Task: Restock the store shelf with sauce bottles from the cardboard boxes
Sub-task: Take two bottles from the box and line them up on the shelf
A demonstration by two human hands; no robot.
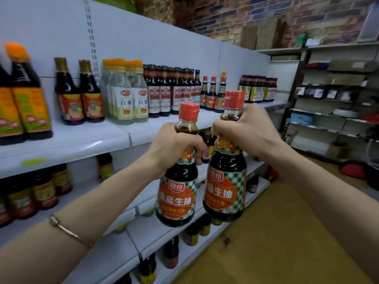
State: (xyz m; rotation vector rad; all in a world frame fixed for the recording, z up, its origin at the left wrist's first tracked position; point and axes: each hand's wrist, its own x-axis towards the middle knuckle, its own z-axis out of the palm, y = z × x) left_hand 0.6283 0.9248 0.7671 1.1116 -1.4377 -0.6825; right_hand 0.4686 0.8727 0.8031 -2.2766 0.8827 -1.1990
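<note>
Gripping soy sauce bottles by necks: left hand [174, 146] holds left bottle [177, 181], right hand [244, 130] holds right bottle [226, 177]. Long axes near upright. Matching red-capped row [213, 93] stands farther ahead on upper shelf [82, 144]; right hand nearer.

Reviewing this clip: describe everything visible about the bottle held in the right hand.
The right-hand bottle is clear, filled with dark sauce, with a red cap and a red-orange label bordered in green-and-white check, printed with white characters. A neck band reads 180. It hangs nearly upright, slightly tilted, in the air before the shelf edge. The right hand grips its neck just below the cap. Its lower body looks close to the left-hand bottle; contact is unclear.
</note>
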